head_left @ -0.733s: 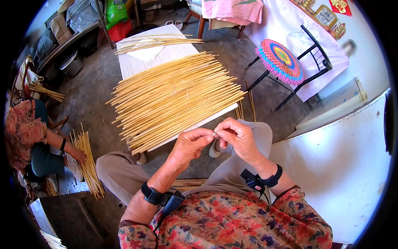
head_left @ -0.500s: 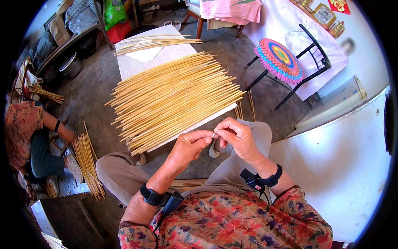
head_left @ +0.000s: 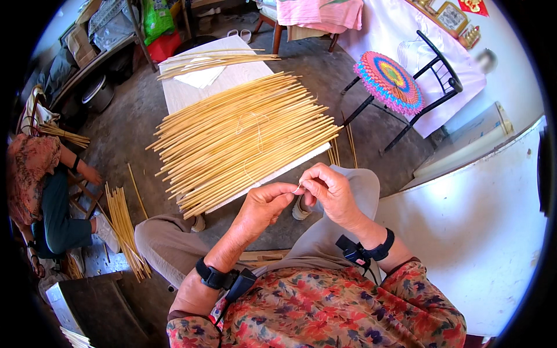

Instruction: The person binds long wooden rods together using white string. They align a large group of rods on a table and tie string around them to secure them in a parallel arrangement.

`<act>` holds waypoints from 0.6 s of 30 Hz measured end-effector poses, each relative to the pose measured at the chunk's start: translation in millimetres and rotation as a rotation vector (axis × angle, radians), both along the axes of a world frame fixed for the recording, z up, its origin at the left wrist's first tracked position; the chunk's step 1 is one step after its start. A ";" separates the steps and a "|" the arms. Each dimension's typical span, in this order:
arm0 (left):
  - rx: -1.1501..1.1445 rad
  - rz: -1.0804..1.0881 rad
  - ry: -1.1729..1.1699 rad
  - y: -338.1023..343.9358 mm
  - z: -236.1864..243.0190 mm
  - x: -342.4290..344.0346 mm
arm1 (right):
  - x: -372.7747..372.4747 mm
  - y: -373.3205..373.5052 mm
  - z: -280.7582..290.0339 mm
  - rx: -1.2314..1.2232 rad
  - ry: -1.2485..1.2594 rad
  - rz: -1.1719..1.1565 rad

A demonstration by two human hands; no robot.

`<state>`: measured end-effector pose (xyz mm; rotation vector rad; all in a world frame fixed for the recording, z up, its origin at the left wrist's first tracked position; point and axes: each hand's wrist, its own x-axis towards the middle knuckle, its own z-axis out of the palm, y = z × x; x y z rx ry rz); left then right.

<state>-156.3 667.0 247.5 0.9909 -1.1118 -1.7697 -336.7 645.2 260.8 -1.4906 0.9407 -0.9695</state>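
Observation:
Both my hands meet over my lap, just in front of the near edge of a low board. My left hand pinches a thin pale string between thumb and forefinger. My right hand pinches the same string close beside it, fingertips almost touching. A wide row of thin yellow-brown sticks lies side by side on the white board. Loose string lies in loops across the sticks, and a strand runs toward my hands. Whether a needle is in my fingers is too small to tell.
A person sits at the left by a pile of sticks on the floor. A black chair with a colourful round cushion stands far right. A white panel is at my right. More sticks lie on the board's far end.
My hands stay nearly in place, with slightly more string showing between the fingertips. At the left, the other person's hand has shifted, and one stick now stands apart from the floor pile.

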 end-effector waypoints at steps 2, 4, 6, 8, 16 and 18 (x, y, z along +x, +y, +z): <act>0.010 0.001 -0.011 0.0 1.9 -0.5 | -0.1 1.0 1.8 0.003 -0.002 0.000; -0.006 -0.006 -0.028 0.2 2.5 -1.8 | 0.9 2.5 3.3 -0.066 0.048 -0.026; -0.048 -0.021 -0.050 1.1 2.0 -4.3 | 2.3 4.0 5.1 -0.131 0.069 -0.049; -0.056 -0.030 -0.059 1.4 3.0 -5.0 | 4.3 5.4 4.5 -0.188 0.058 -0.068; -0.008 0.002 -0.058 1.4 3.0 -3.5 | -3.4 -0.5 -3.7 -0.074 0.035 -0.041; 0.022 0.061 -0.039 3.1 4.9 -2.0 | -4.7 -1.2 -2.1 -0.041 -0.001 -0.010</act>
